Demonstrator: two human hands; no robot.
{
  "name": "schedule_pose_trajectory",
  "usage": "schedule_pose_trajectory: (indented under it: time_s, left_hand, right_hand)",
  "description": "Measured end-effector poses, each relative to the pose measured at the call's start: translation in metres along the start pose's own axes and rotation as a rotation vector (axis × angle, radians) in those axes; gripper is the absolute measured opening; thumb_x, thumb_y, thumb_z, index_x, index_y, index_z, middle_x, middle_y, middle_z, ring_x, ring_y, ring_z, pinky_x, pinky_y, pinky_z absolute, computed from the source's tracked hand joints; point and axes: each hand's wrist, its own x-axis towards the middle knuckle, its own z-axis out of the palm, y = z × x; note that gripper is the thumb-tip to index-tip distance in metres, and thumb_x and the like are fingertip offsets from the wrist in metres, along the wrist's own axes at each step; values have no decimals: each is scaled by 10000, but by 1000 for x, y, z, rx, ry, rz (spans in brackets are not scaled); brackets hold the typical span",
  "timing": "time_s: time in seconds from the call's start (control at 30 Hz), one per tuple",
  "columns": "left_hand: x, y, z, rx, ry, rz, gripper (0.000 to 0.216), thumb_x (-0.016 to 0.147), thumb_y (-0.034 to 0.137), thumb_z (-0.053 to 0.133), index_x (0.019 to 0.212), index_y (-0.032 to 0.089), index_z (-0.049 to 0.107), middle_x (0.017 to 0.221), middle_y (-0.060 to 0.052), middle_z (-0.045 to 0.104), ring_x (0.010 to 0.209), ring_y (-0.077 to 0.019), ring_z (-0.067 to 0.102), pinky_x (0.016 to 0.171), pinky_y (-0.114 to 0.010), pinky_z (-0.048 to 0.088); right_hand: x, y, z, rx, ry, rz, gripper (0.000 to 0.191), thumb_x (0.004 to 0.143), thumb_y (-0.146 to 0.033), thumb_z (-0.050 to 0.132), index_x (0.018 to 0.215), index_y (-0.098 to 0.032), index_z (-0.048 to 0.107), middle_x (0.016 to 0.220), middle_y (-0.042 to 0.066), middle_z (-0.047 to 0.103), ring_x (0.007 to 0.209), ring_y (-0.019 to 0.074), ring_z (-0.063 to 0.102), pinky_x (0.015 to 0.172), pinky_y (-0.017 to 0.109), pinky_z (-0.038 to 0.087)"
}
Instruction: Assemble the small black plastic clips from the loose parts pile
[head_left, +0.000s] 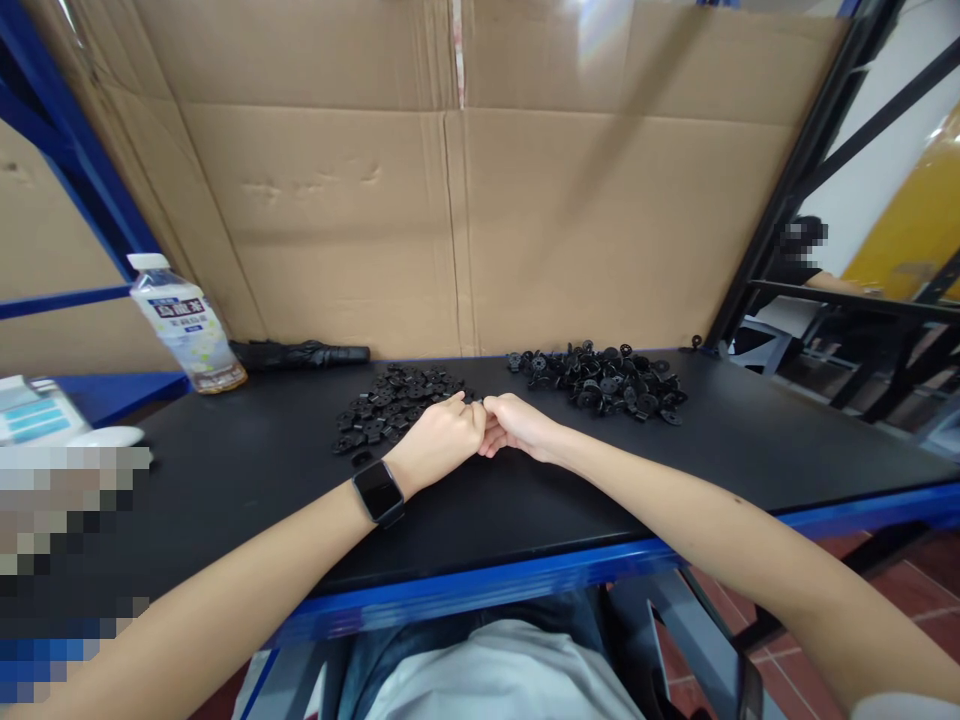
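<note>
My left hand [444, 437], with a smartwatch [378, 492] on its wrist, is closed, fingers curled inward. Its fingertips meet those of my right hand [519, 425], which is closed in a pinch, above the middle of the black tabletop [480, 520]. What they grip between them is mostly hidden; only a tiny dark bit shows at the fingertips. Just behind my left hand lies a spread pile of small flat black plastic parts [390, 400]. A second pile, of black parts with round discs [600, 380], lies behind and to the right of my right hand.
A drink bottle [187, 325] stands at the back left beside a folded black umbrella [300, 355]. A cardboard wall [322, 220] closes off the back. White items [45, 420] sit at the left edge. Another person [799, 260] sits beyond the frame at right.
</note>
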Motion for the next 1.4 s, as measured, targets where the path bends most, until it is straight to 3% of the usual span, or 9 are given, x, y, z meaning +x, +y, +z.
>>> schedule_pose_trajectory:
  time_s: [0.23, 0.43, 0.6, 1.03, 1.23, 1.4]
  left_hand:
    - [0, -2, 1, -41, -58, -36, 137, 802, 8, 441, 763, 94, 540, 639, -71, 619, 672, -190, 636, 817, -321, 478]
    - [2, -7, -1, -95, -106, -128, 92, 775, 38, 474, 756, 111, 527, 646, -68, 595, 608, -200, 595, 546, -281, 461]
    - [2, -6, -2, -100, -143, -129, 100, 787, 32, 454, 788, 101, 527, 662, -73, 594, 615, -206, 596, 538, -284, 443]
    - [6, -5, 1, -22, -194, -12, 136, 793, -4, 426, 766, 81, 530, 662, -88, 582, 606, -206, 590, 524, -280, 415]
    - [10, -8, -3, -20, -158, -48, 169, 776, -19, 421, 710, 100, 521, 631, -80, 572, 601, -218, 588, 535, -291, 410]
    - [8, -18, -11, -82, -129, -175, 116, 831, 137, 465, 741, 115, 534, 650, -73, 594, 618, -222, 609, 506, -276, 392]
  right_hand:
    - [1, 1, -2, 55, -12, 23, 341, 817, -107, 295, 586, -130, 544, 476, 61, 583, 426, 115, 550, 462, 201, 461]
    - [3, -2, -6, 232, -67, 86, 298, 781, -149, 318, 597, -126, 552, 522, 59, 602, 444, 106, 554, 506, 207, 479]
    - [4, -3, -8, 255, -113, 94, 302, 764, -160, 310, 589, -121, 553, 515, 58, 591, 436, 112, 558, 510, 216, 480]
    - [10, 5, -6, 133, 5, -30, 328, 829, -85, 325, 566, -133, 515, 477, 32, 552, 399, 79, 495, 457, 186, 448]
    - [9, 3, -4, 89, -12, -47, 311, 830, -94, 341, 575, -136, 514, 490, 39, 574, 418, 91, 516, 463, 195, 460]
    - [4, 3, -2, 10, -108, -99, 276, 791, -111, 333, 656, -113, 574, 645, 91, 663, 477, 125, 578, 467, 216, 469]
